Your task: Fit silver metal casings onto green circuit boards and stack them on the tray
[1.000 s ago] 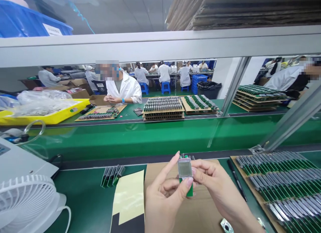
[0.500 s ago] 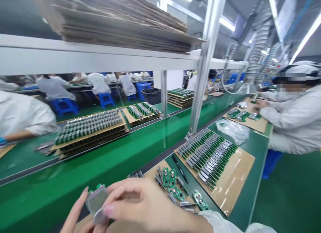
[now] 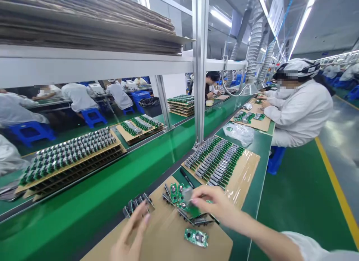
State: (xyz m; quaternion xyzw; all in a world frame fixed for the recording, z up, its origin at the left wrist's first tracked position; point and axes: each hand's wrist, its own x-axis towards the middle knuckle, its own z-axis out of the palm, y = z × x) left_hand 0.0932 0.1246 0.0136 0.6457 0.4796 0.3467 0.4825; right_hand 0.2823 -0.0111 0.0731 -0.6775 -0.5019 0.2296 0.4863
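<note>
Long green conveyor belt (image 3: 117, 186) runs left to far right. Near side: flat brown cardboard sheet (image 3: 168, 238) carrying small green circuit boards (image 3: 179, 195), one lone board (image 3: 196, 237) at its near edge. Right hand (image 3: 215, 206) over that cluster, fingers pinched on a small blurred grey module (image 3: 187, 195). Left hand (image 3: 130, 234) hovers released, fingers spread, near a row of dark parts (image 3: 138, 205).

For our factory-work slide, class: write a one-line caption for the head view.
Right hand reaches green circuit boards on cardboard sheet; left hand hovers open nearby.
</note>
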